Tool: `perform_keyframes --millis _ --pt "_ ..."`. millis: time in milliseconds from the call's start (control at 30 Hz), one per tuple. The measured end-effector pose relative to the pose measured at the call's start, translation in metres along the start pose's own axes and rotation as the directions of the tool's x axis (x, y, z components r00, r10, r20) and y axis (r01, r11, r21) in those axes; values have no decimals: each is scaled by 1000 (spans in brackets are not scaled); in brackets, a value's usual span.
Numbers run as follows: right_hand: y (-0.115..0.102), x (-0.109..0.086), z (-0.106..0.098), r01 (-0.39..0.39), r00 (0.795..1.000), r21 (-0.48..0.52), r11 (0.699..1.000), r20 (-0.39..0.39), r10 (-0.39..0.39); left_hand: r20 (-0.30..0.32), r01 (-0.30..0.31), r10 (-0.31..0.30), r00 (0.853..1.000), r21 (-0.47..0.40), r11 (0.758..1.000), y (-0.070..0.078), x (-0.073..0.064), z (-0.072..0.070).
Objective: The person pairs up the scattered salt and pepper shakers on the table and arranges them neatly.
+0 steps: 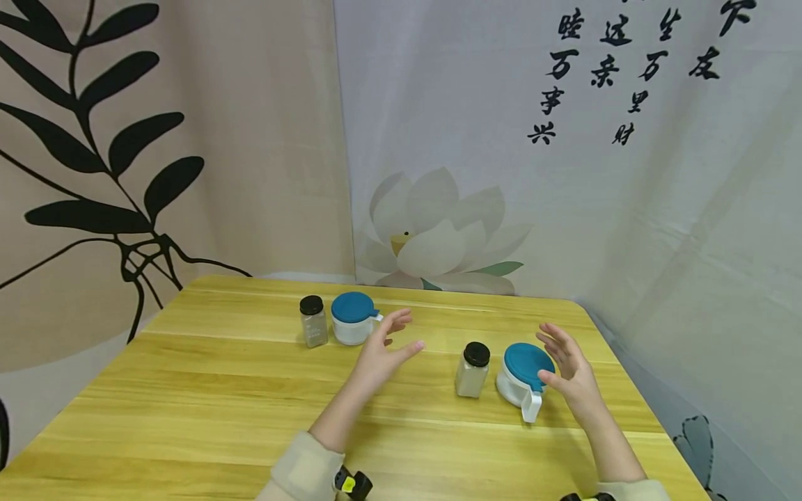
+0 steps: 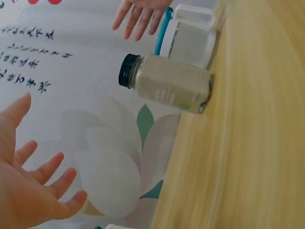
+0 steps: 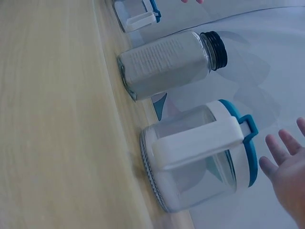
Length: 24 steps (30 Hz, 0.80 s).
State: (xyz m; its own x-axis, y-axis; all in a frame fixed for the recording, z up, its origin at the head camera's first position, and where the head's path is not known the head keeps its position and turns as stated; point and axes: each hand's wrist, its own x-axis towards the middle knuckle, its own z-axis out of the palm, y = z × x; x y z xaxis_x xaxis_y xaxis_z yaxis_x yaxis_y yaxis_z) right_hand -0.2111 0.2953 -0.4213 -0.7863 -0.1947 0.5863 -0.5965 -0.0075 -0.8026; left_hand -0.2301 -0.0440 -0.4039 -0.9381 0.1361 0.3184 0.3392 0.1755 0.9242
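Above the table, my left hand (image 1: 380, 355) is held with fingers spread and nothing in it, just right of a white-handled jar with a blue lid (image 1: 353, 307). Left of that jar stands a square glass bottle with a black cap (image 1: 314, 327). My right hand (image 1: 575, 379), fingers loosely bent and holding nothing, overlaps the right edge of a second blue-lidded jar (image 1: 519, 390). In the right wrist view this jar (image 3: 190, 157) is clear glass, its white handle facing the camera and my fingers near its lid. Beside it stands another black-capped bottle (image 1: 472, 376), upright with pale contents.
The wooden table (image 1: 188, 403) ends at a back edge close behind the left pair of containers. A curtain (image 1: 269, 139) with a printed plant and a pale cloth (image 1: 438, 104) with a lotus and writing hang behind. Cameras are strapped to both wrists.
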Motion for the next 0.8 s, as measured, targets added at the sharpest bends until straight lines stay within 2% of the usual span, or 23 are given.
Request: perform_keyframes --millis 233,567,800 --pt "-3 2 4 -14 1000 -7 1000 -4 14 -12 0 0 1000 3 1000 1 1 -6" --pt "-11 8 16 -14 1000 -29 999 12 15 -46 -65 66 997 30 997 5 3 -16" --pt "-12 11 23 -9 1000 -23 1000 -2 9 -73 -84 86 994 33 996 8 3 -23"
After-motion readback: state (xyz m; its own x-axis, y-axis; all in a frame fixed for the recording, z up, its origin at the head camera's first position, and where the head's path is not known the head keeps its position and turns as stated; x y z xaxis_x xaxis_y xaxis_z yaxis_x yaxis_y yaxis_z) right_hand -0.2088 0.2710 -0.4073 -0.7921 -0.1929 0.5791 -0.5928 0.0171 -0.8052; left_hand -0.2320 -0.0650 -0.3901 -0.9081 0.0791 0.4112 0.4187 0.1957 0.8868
